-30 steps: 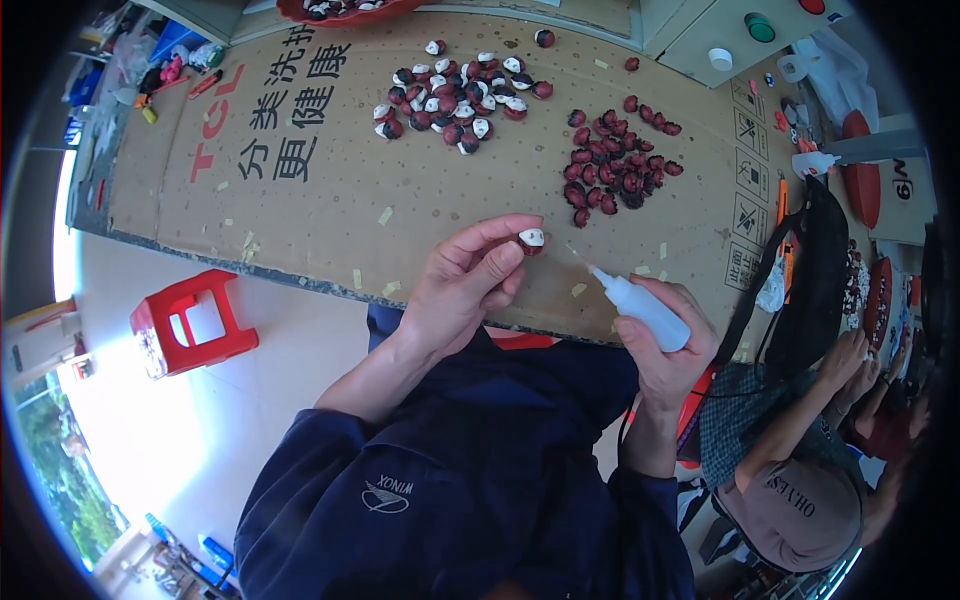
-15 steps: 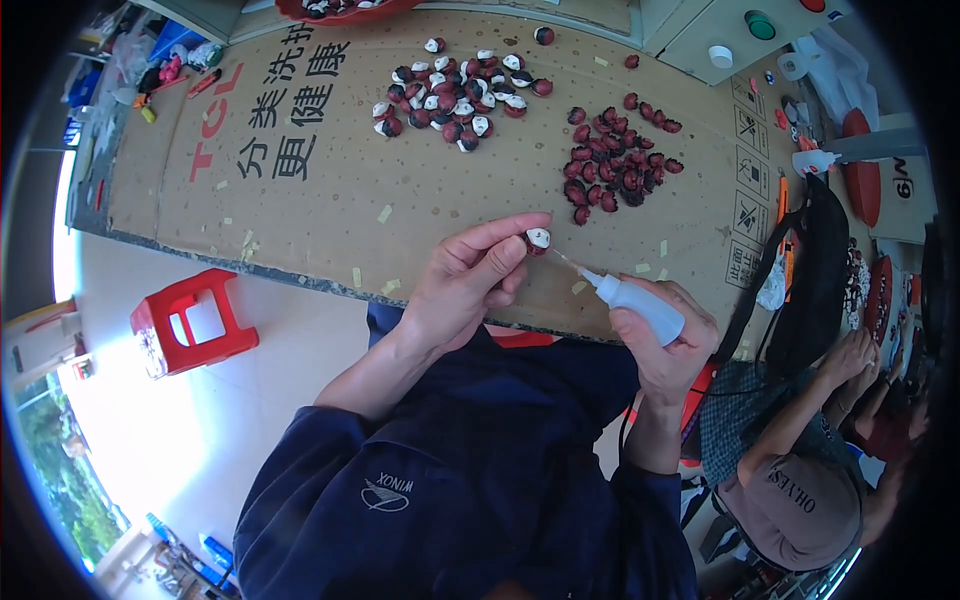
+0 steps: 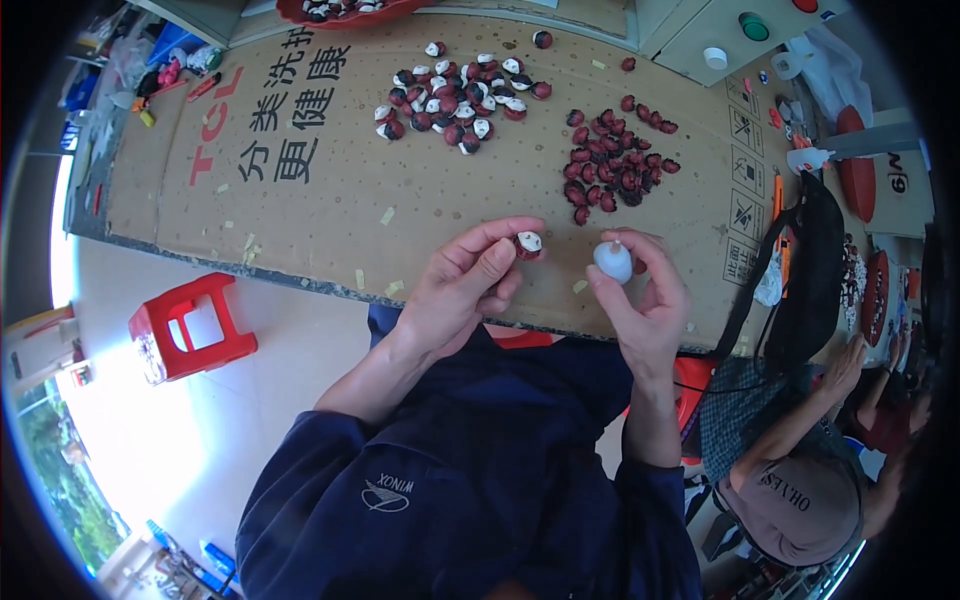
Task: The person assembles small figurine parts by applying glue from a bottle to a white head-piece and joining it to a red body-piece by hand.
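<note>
Pinching a small red-and-white piece between thumb and fingertips, the left hand holds it up over the near edge of the cardboard sheet, fingers closed tight on it, white face up. Right hand is wrapped around a small white squeeze bottle, fingers clamped on its body, nozzle tip pointing up and away from the person; bottle sits just beside the held piece, not touching it as far as I can tell. Both hands hover above the sheet's near edge, forearms in dark blue sleeves coming up from the lower edge. On the cardboard, farther away: a cluster of red-and-white pieces toward the middle-left, and a separate pile of plain dark red pieces to its right, the two groups apart with bare cardboard between. A few strays lie near the far edge. Small pale scraps are scattered over the sheet. Red tray with more pieces is at the far edge, mostly cut off. Red plastic stool stands on the pale floor to the person's left. At the right edge another person in a grey-brown shirt sits with an arm reaching toward red dishes; black bag strap hangs near them. Grey box with a green button is at the far right.
</note>
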{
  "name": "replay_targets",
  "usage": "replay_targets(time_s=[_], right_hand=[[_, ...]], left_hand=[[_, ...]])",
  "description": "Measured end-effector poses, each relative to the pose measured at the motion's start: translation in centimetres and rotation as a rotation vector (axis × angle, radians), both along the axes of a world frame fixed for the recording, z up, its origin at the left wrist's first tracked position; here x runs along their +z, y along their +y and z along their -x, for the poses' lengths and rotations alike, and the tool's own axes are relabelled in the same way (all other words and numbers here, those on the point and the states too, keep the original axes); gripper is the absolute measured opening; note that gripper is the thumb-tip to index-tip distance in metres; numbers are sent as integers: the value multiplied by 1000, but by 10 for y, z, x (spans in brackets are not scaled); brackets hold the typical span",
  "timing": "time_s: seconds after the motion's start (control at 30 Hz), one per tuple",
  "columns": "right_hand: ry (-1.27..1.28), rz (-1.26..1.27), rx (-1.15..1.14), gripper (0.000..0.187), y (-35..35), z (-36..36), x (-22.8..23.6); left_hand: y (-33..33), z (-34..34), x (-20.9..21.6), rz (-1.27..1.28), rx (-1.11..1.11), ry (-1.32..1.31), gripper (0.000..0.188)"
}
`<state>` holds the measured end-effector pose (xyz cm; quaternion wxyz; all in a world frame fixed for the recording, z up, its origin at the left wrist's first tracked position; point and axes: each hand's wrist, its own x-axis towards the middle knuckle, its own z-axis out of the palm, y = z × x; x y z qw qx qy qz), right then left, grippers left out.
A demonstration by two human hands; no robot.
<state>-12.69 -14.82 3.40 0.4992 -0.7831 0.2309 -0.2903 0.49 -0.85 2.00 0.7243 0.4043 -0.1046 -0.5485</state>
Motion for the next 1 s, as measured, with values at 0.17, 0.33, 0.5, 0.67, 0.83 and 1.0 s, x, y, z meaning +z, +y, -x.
replay_targets(time_s=[0.17,0.33,0.5,0.67,0.83,1.0], right_hand=[[66,-81,-6,33,17,-18,-18],[81,106,-29,27,8,-10,4],[156,189,-98,16,-14,-14,-3],[351,367,-123,17,-8,-31,-12],[136,56,-133,18,-9,-11,3],[50,-103,145,24,2,15,22]], left_hand=[[2,-1,-3,80,-31,96,29],[9,-2,-6,72,-14,114,29],[14,3,-5,88,-34,115,29],[15,11,-5,68,-62,142,29],[16,15,-5,47,-107,128,30],[11,23,-3,49,-151,147,28]])
